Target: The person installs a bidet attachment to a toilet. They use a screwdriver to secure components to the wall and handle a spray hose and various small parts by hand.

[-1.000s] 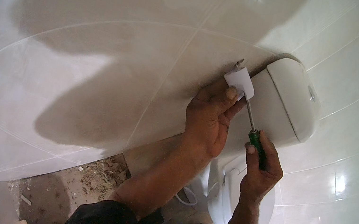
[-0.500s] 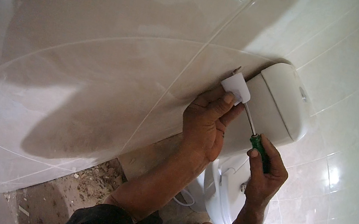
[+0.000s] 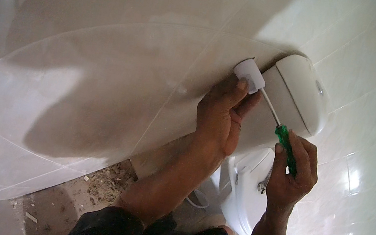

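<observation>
Your left grip [image 3: 221, 108] clasps a white fitting [image 3: 251, 72], right grip [image 3: 295, 181] a screwdriver [image 3: 283, 135] at its 5 o'clock, probably turning; next: steady alignment.

Has a wall [image 3: 108, 53] on the left, a toilet tank [image 3: 307, 85] on the right, rubble [image 3: 108, 184] down left. Holds a small piece [image 3: 251, 73] by the wall in the left hand [image 3: 218, 115], a screwdriver [image 3: 286, 144] in the right hand [image 3: 293, 179].

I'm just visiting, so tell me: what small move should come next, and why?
Perhaps a small turn of the green screwdriver with the right hand, while the left hand steadies the white piece: the screwdriver's shaft runs up to that piece, and the right hand grips its handle. The tip is out of sight, so I can't be sure.
</observation>
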`<move>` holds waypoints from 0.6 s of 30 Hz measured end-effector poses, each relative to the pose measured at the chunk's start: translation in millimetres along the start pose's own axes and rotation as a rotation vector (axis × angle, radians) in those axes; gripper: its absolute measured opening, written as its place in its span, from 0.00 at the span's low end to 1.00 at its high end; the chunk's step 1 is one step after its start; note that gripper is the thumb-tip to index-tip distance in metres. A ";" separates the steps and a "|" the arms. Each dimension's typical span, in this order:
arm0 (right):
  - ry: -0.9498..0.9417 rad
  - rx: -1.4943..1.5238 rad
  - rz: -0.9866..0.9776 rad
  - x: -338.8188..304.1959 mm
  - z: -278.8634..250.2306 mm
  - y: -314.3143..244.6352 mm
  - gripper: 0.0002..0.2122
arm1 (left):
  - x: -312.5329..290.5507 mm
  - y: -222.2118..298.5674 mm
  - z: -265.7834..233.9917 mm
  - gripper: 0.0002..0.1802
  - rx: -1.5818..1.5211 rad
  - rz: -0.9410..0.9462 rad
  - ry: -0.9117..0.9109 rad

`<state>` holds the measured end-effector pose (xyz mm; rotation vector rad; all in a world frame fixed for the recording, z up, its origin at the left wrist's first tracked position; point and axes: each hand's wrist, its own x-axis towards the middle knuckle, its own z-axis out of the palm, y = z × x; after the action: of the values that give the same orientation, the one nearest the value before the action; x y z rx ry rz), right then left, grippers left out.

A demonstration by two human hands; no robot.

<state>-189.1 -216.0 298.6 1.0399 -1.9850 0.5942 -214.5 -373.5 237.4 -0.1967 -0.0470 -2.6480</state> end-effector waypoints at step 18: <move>0.107 0.213 0.110 3.4 1.6 -2.9 0.09 | -19.8 0.9 11.4 0.23 0.237 0.205 -0.054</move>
<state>-188.5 -220.2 300.6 1.0061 -1.9243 0.9182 -195.2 -364.3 245.8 -0.1834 -0.3380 -2.4076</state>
